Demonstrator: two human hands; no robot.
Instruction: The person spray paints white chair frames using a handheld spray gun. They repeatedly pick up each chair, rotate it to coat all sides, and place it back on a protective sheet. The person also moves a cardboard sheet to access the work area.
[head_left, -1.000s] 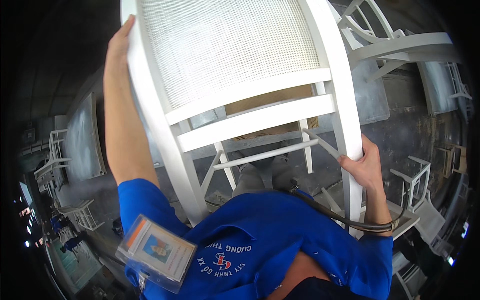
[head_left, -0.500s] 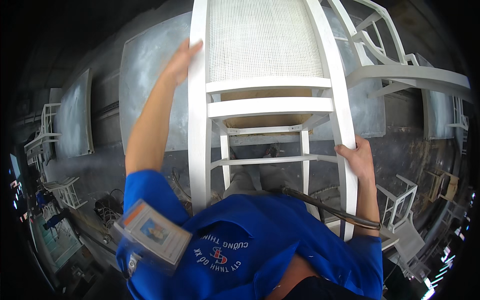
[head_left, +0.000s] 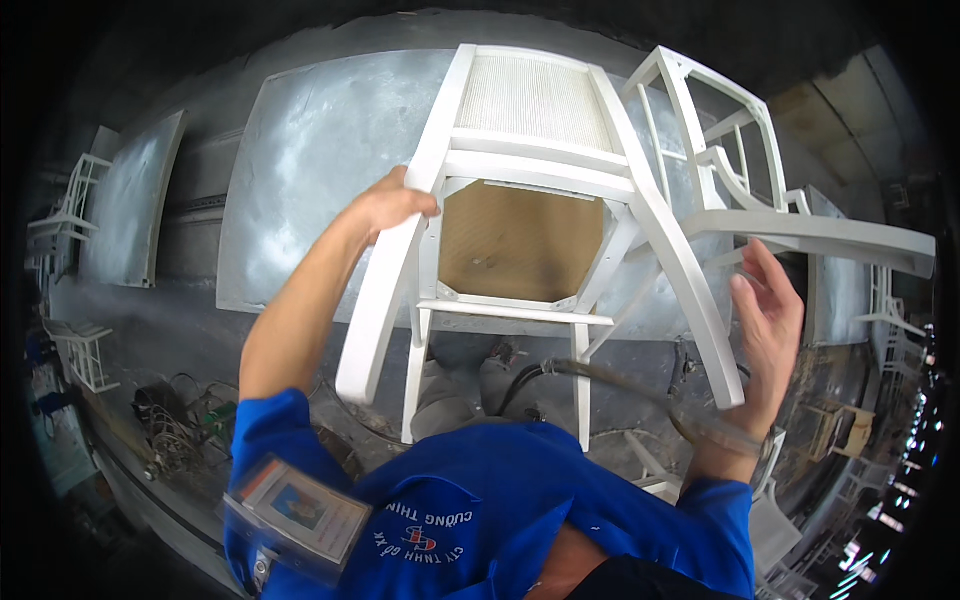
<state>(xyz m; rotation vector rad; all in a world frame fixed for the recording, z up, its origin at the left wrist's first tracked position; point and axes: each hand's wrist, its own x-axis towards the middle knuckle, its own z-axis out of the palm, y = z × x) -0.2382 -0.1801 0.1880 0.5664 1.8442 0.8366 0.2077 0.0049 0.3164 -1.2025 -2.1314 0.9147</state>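
Note:
A white chair [head_left: 540, 160] lies tipped in front of me, its pale woven back panel [head_left: 535, 100] at the far end. Below the panel shows the brown board [head_left: 520, 240] of the seat, framed in white. Two thick curved legs spread toward me on either side. My left hand [head_left: 393, 205] is closed around the left one, thumb on its inner side. Just outside the right leg's near end, my right hand [head_left: 770, 315] is open, fingers apart. A dark hose [head_left: 620, 383] runs across to my right forearm and lies against it.
A large grey panel [head_left: 310, 190] lies under the chair. To the right stands another white chair frame [head_left: 740, 120], with a long curved piece [head_left: 830, 235] jutting outward. A tangle of cables [head_left: 170, 420] lies on the floor at left. More white chairs [head_left: 85, 350] stand around.
The chair has tilted, its back panel moving away and its seat board coming into fuller view. My right hand has let go of the right leg. My left hand keeps its grip.

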